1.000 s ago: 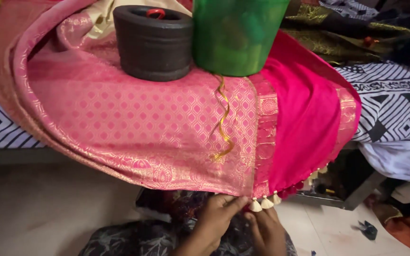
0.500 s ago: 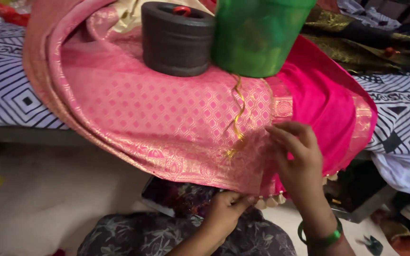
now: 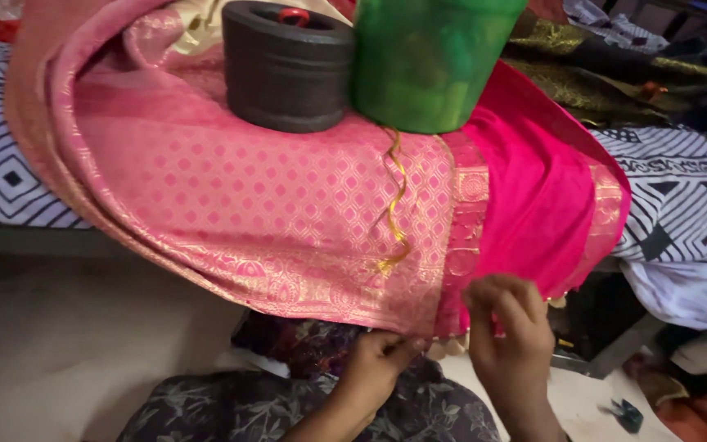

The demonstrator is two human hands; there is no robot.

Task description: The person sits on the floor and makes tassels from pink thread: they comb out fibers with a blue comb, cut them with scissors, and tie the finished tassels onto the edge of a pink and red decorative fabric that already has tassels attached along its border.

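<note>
Currently, left hand (image 3: 378,360) and right hand (image 3: 511,323) each pinch the tasselled lower hem of the pink, gold-patterned silk cloth (image 3: 272,213).

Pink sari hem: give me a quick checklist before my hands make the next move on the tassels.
1. Left hand pinching the hem of the pink sari: ok.
2. Right hand at the hem beside the tassels: ok.
3. Black weight sitting on the cloth: ok.
4. Green container also resting on it: ok.
5. Loose gold thread clear of both hands: ok.
6. Needle or tool in fingers: cannot tell.
</note>
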